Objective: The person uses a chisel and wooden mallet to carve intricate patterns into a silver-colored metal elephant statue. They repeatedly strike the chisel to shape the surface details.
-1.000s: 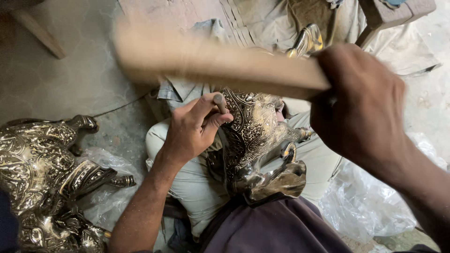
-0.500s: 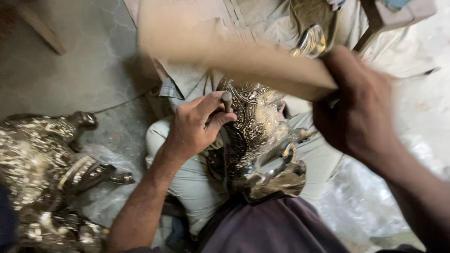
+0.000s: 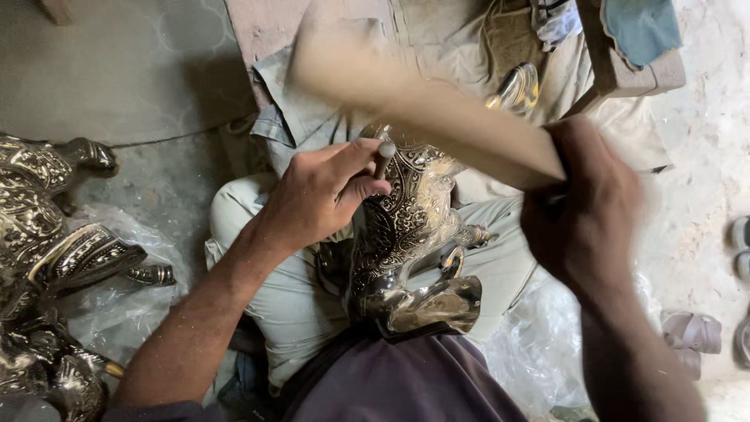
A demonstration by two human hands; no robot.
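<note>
An ornate brass figure [image 3: 406, 234] with engraved patterns rests on my lap between my knees. My left hand [image 3: 324, 191] pinches a small metal chisel [image 3: 384, 152], whose tip sits on the figure's upper surface. My right hand [image 3: 582, 215] grips a long wooden mallet [image 3: 422, 98], blurred by motion, with its head above and left of the chisel. The chisel's lower end is hidden by my fingers.
Several more engraved brass figures [image 3: 55, 250] lie on clear plastic sheeting [image 3: 117, 312] on the concrete floor at the left. Crumpled cloth [image 3: 312, 86] lies ahead, a wooden stool [image 3: 625, 66] stands at top right, and sandals [image 3: 695, 332] sit at the right.
The mallet swung while the chisel stayed held against the figure. The view shifted slightly to the left, bringing the brass figures at the left closer to the frame edge.
</note>
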